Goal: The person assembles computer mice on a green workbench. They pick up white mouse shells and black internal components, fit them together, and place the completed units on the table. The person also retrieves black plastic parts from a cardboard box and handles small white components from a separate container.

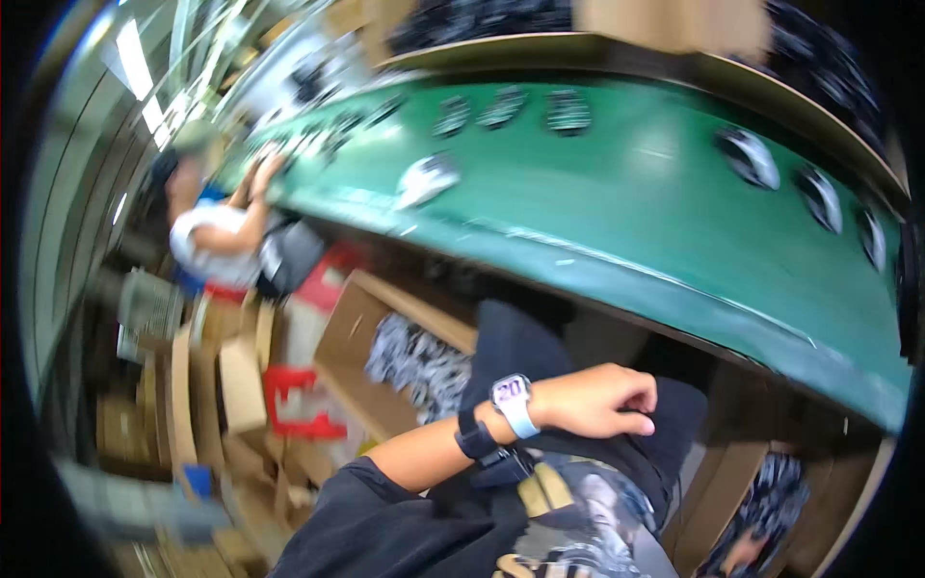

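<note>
My left hand (593,403) hovers over my lap, loosely curled with the thumb apart from the fingers and nothing visible in it. A light-banded watch and a dark strap are around that wrist. Low at the right, my right hand (744,551) reaches into a cardboard box (708,506) of dark and grey pieces (779,486). Blur hides its fingers and anything they may hold. On the green worktable (626,202) lie several white-and-black oval shell-like pieces (750,159) at the right. A white piece (429,180) lies nearer its left part.
Dark striped pieces (568,111) line the table's far side, below boxes of dark parts (482,19). Left of my legs stands an open carton (361,323) of grey pieces, near a red stool (299,400) and stacked cardboard (183,395). Another person (222,231) works at the table's far left.
</note>
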Tool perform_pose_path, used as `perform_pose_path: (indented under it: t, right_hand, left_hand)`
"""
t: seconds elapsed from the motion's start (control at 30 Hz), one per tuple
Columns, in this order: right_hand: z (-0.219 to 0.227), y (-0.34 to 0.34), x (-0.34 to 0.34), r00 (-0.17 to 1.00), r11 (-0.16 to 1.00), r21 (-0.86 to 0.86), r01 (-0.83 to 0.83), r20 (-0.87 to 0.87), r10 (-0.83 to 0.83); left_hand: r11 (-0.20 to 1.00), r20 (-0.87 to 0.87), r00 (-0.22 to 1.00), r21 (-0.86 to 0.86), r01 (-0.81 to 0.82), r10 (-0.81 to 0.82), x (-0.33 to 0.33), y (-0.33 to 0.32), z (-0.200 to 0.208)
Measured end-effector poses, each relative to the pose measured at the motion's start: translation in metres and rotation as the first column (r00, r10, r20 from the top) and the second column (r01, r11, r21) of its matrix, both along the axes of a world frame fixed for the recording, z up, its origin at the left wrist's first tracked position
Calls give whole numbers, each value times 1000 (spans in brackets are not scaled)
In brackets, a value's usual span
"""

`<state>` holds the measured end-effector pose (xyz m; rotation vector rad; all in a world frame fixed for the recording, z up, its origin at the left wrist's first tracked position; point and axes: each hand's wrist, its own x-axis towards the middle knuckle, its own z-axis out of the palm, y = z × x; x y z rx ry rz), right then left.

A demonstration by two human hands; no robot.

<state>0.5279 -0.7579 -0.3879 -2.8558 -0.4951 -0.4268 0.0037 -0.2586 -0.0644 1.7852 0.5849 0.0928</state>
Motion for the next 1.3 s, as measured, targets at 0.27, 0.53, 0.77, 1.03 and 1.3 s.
perform_pose_path:
  t: [0.27,0.53,0.77,1.03,1.3]
  right_hand:
    - [67,115,14,949,959,-77,-271,-187,253]
    - [251,373,-236,406,575,16,-818,-692,597]
    - [288,446,-289,344,154,-324,-934,-692,635]
    - [302,452,-316,655,170,-651,-740,-640,402]
    - [302,429,-197,636,313,-563,-765,-737,230]
  left_hand:
    - [-268,-262,-194,-288,-919,945,-334,-159,-215]
    - [-106,-601,-301,338,-935,740,-466,-236,-475]
    - [289,-545,21,412,-864,838,-433,-134,-578]
    - [486,-757,-19,438,-756,653,-407,-34,-587]
    - [425,-698,-188,602,-676,691,-407,-47,-663]
